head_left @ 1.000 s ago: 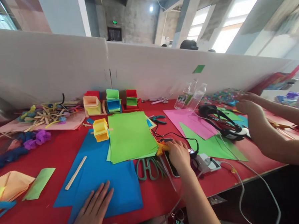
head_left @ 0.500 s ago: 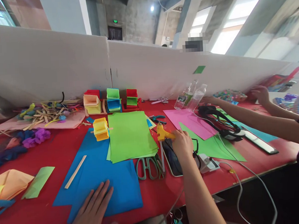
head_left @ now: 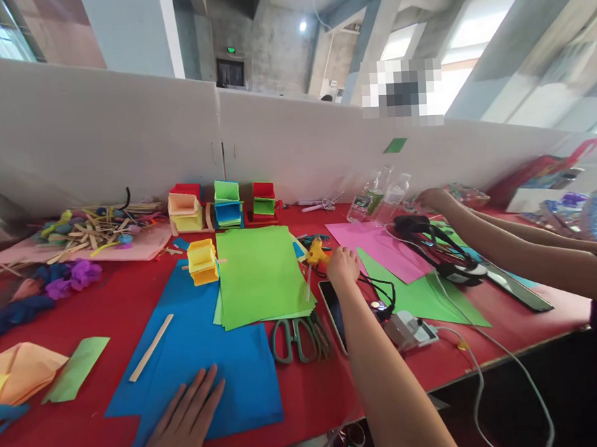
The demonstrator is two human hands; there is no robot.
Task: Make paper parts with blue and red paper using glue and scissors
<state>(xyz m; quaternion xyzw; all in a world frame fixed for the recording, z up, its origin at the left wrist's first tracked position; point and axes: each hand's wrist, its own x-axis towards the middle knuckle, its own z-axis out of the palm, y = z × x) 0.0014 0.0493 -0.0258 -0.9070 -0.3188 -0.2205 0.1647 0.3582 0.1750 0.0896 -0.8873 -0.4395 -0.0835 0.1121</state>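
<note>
My right hand (head_left: 344, 266) is closed around the handle of a yellow hot glue gun (head_left: 317, 252), just right of the green paper stack. A pale glue stick (head_left: 309, 283) hangs from the gun, and my fingers hide its handle. Flat on the blue paper (head_left: 237, 380) near the front edge lies my left hand (head_left: 188, 413), fingers spread. On that paper rests a wooden craft stick (head_left: 151, 348). A small yellow paper box (head_left: 202, 262) stands at the blue paper's far edge, beside the green paper sheets (head_left: 261, 272).
Green-handled scissors (head_left: 294, 340) and a phone (head_left: 333, 308) lie before my right forearm. A power strip (head_left: 411, 329) with cables is further right. Paper boxes (head_left: 227, 204) line the back wall near plastic bottles (head_left: 394, 198). Another person's arms (head_left: 509, 239) reach in from the right.
My right hand and the glue gun have moved a little left and away from me. My left hand stays on the blue paper. The other person's hands have come closer together.
</note>
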